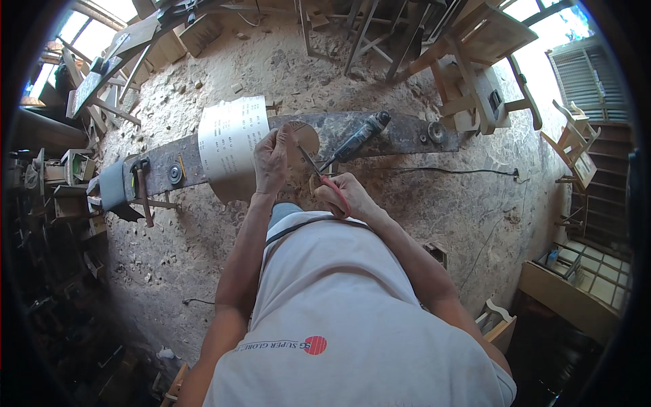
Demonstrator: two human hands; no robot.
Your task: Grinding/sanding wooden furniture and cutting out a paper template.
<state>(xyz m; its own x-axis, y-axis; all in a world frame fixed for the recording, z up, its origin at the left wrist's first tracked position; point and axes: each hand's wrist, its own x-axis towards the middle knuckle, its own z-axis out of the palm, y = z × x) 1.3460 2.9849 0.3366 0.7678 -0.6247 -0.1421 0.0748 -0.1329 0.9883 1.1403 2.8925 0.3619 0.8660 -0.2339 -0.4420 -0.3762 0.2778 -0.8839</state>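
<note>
My left hand is closed, pinching a round brown piece that looks like sandpaper by its left side. My right hand grips scissors with red handles, their blades pointing up and left across the brown piece. Whether the blades touch its edge I cannot tell. Beside my left hand, a large curled sheet with a white printed back lies over the narrow bench. An angle grinder rests on the bench just beyond my right hand.
On the bench's left part are a hammer, a round disc and a grey cloth. Small round metal parts sit at its right end. A black cable runs right. Wooden chairs and furniture parts stand around.
</note>
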